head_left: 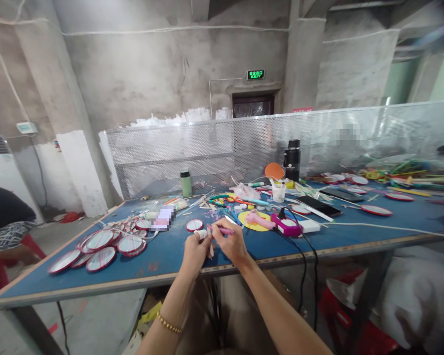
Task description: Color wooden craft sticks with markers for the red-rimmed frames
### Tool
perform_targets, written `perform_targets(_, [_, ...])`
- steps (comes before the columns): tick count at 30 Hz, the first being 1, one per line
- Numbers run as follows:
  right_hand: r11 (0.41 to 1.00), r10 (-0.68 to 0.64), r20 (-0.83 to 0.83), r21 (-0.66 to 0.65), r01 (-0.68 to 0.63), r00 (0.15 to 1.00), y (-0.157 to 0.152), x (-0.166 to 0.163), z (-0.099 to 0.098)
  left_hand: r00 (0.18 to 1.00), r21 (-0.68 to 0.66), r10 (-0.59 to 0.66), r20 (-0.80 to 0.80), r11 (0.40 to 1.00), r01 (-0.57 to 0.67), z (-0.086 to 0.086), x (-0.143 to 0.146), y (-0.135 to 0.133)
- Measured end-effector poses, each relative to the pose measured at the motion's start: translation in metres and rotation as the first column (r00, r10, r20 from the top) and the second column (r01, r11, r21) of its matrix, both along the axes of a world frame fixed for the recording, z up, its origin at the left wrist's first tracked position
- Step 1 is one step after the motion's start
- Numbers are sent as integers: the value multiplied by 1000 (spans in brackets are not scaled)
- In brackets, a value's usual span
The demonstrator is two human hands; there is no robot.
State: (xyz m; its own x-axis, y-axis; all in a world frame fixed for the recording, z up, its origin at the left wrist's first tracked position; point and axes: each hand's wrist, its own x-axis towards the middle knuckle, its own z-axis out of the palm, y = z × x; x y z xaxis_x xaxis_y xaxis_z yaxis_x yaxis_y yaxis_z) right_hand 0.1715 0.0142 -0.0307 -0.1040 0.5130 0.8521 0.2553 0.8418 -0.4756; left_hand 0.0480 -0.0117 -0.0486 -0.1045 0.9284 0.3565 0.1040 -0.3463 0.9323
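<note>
At the bench's (166, 252) near edge, about midway along: grasping a purple pen (226, 230), or something pen-like, in the right hand (232, 244) and pinching, apparently, a pale strip (210, 246) in the left (198, 249). Both hands close together, fingers nearly meeting around the strip. Beside the left fingers, something white, too small to make out.

Just beyond, a lone mirror (194, 225); toward the left edge, a heap of red-rimmed mirrors (100, 240), with a phone (165, 218) near. To the right, a yellow disc (254, 228) under a pink tool (264, 221), then a purple socket block (287, 225). Toward the far edge, a green bottle (185, 184) and a black flask (292, 161).

Best, probably, to brace both wrists on the near edge, hold the strip still, and guide the pen with small, light touches. Wise to keep the left fingertips behind the pen's point, and the right forearm clear of the black cables (315, 276).
</note>
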Motion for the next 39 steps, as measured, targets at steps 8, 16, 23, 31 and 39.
perform_targets(8, [999, -52, -31, 0, 52, 998, 2, 0, -1, 999, 11, 4, -35, 1000, -3, -1, -1, 1])
perform_targets(16, [1000, -25, -20, 3, 25, 999, 1, 0, -1, 1000, 1, 1, -15, 1000, -1, -2, -1, 3])
perform_targets(23, [999, -28, -26, 17, 28, 999, 3, 0, -3, 1000, 1, 4, -28, 1000, -4, 0, 0, 0])
perform_targets(31, [999, -44, -53, 1, 45, 998, 1, 1, 0, 1000, -3, 4, -26, 1000, -4, 1, 1, -1])
perform_targets(39, [998, -45, -53, 30, 46, 998, 2, 0, -1, 999, 1, 16, -31, 1000, -16, 3, 1, -4])
